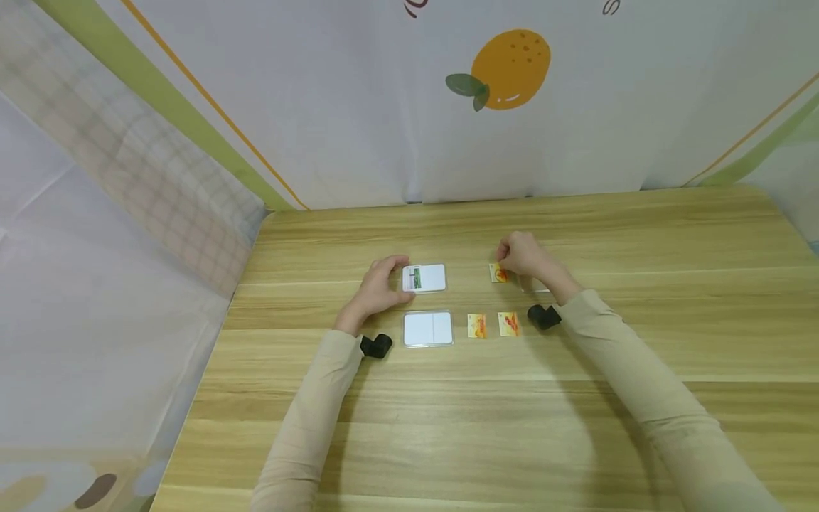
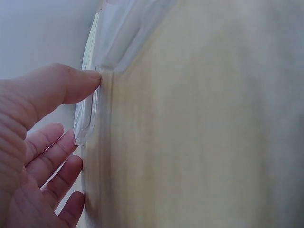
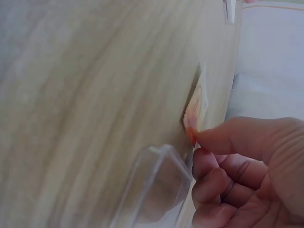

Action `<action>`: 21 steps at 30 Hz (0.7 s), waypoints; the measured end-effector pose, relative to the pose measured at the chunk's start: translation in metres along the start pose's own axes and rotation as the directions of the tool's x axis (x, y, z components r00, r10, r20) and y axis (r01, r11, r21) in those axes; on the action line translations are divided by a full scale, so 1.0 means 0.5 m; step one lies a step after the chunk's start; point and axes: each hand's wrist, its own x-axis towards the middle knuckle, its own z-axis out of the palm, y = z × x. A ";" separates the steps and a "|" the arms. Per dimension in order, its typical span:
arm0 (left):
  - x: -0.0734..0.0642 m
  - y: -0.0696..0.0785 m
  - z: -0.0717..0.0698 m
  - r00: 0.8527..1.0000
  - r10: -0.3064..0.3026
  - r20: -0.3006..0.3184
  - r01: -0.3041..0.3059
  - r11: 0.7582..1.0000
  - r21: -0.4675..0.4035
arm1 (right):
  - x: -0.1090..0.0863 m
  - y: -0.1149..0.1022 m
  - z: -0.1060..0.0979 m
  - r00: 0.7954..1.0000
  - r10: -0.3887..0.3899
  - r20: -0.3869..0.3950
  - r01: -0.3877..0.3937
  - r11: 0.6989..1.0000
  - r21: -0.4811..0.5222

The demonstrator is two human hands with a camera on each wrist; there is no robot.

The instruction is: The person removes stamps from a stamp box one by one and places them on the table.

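Note:
My left hand (image 1: 379,286) holds a clear plastic case (image 1: 434,277) with a white insert by its left end, thumb on the near edge and a finger on the far edge. A small green picture stamp (image 1: 416,277) lies in the case's left half. My right hand (image 1: 526,256) pinches a small yellow-orange stamp (image 3: 194,111) between thumb and forefinger; the stamp bends upward off the tabletop. Beside that hand sits a clear plastic cover (image 3: 152,190), partly hidden under the wrist in the head view.
Nearer me lie a second clear case (image 1: 427,329) with a white divided insert and two more orange-yellow stamps, one left (image 1: 476,326) and one right (image 1: 508,324). Black wrist-camera mounts (image 1: 376,346) jut from both sleeves. A printed cloth (image 1: 358,128) hangs behind the wooden table (image 1: 448,427).

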 end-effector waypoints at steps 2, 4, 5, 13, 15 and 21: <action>0.000 0.001 0.000 1.000 0.002 -0.001 -0.002 1.000 -0.001 | 0.000 0.002 -0.001 1.000 -0.006 -0.002 0.006 1.000 -0.002; 0.001 0.001 -0.001 1.000 0.004 0.000 -0.004 1.000 0.002 | 0.000 0.003 -0.001 1.000 -0.015 -0.005 0.015 1.000 -0.005; 0.001 0.001 -0.001 1.000 0.004 0.000 -0.004 1.000 0.003 | 0.000 0.003 -0.001 1.000 -0.022 -0.009 0.022 1.000 -0.007; 0.002 0.002 -0.001 1.000 0.006 -0.004 -0.006 1.000 0.000 | -0.001 0.001 -0.003 0.997 -0.066 -0.029 0.066 0.998 -0.006; 0.001 0.003 -0.001 1.000 0.007 -0.004 -0.007 1.000 0.003 | -0.002 -0.001 -0.004 0.997 -0.072 -0.026 0.072 0.997 -0.005; 0.001 0.002 -0.001 1.000 -0.002 -0.002 0.003 1.000 0.007 | -0.003 -0.010 -0.003 0.998 -0.063 -0.014 0.063 0.998 0.017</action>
